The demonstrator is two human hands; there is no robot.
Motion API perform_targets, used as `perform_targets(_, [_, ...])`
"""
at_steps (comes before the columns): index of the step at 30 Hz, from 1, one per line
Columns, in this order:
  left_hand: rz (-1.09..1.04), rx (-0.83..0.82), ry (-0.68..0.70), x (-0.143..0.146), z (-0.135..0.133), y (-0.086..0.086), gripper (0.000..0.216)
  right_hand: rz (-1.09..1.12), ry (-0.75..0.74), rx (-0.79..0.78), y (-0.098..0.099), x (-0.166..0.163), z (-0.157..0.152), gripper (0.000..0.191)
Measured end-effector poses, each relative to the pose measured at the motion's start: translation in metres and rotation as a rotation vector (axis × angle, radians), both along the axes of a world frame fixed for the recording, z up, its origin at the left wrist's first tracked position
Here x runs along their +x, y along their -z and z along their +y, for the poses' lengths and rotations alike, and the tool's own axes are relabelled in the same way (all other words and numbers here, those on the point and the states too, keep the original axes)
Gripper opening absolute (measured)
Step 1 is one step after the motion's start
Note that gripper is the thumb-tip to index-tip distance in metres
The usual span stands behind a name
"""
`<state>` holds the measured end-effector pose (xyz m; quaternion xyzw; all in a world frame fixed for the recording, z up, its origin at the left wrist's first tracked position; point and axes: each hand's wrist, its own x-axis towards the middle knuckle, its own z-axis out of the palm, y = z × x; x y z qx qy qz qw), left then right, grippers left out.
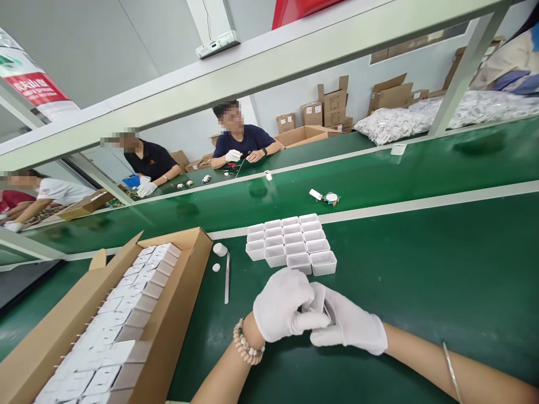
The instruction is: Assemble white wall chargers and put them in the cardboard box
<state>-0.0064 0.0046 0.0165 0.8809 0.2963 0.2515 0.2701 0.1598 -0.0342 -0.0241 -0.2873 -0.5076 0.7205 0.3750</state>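
In white gloves, my left hand (282, 306) and my right hand (351, 320) meet in front of me, closed on a small white plastic case (319, 296). Most of that piece is hidden by the fingers. Just beyond my hands stands a block of open white plastic boxes (290, 238), set in close rows on the green bench. Left of them lie metal tweezers (227, 278), a white roll (220, 249) and a small white round piece (216, 267).
A long cardboard box (191, 269) packed with white cases (113, 331) fills the left. Behind a pale rail, a green conveyor belt (366, 182) carries a circuit board (332, 198). Several co-workers sit across it. A bag of white parts (396, 123) lies at back right.
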Motion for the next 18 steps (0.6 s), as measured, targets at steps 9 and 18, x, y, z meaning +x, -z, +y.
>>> perform_targets(9, [0.059, 0.108, 0.014, 0.0, -0.008, 0.007, 0.037, -0.167, 0.061, 0.074, 0.008, -0.006, -0.003, 0.047])
perform_targets(18, [0.298, 0.369, 0.143, 0.017, -0.001, -0.005, 0.047, 0.09, 0.064, -0.202, 0.008, -0.007, 0.001, 0.049])
